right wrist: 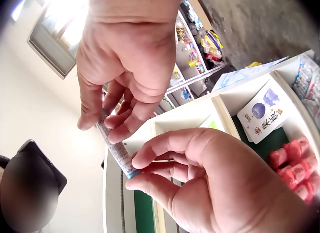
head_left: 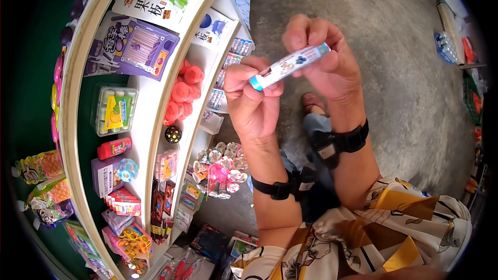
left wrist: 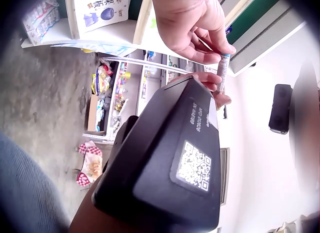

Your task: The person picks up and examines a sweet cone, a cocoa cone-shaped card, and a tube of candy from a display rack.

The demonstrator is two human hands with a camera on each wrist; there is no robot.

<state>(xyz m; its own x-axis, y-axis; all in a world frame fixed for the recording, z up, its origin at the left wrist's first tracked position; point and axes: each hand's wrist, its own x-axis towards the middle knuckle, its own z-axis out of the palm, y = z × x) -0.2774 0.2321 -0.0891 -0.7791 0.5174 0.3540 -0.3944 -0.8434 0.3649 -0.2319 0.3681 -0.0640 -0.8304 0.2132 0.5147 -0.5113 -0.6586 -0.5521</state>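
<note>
A slim printed tube with blue ends (head_left: 290,66) is held at a slant between both hands in the head view. The left hand (head_left: 258,103) pinches its lower end with thumb and fingers. The right hand (head_left: 332,65) grips the upper end, its fingers curled around it. In the left wrist view the left hand (left wrist: 192,25) is at one end of the tube (left wrist: 223,70), the right hand partly hidden behind a black wrist device. In the right wrist view the right hand (right wrist: 130,68) and left hand (right wrist: 215,178) hold opposite ends of the tube (right wrist: 119,150).
White shelves (head_left: 148,101) on the left hold packaged sweets, red containers (head_left: 182,93) and a clear box (head_left: 115,110). Wrapped items (head_left: 220,171) stand below the hands. Grey concrete floor (head_left: 404,88) lies beyond, with more goods at the far right.
</note>
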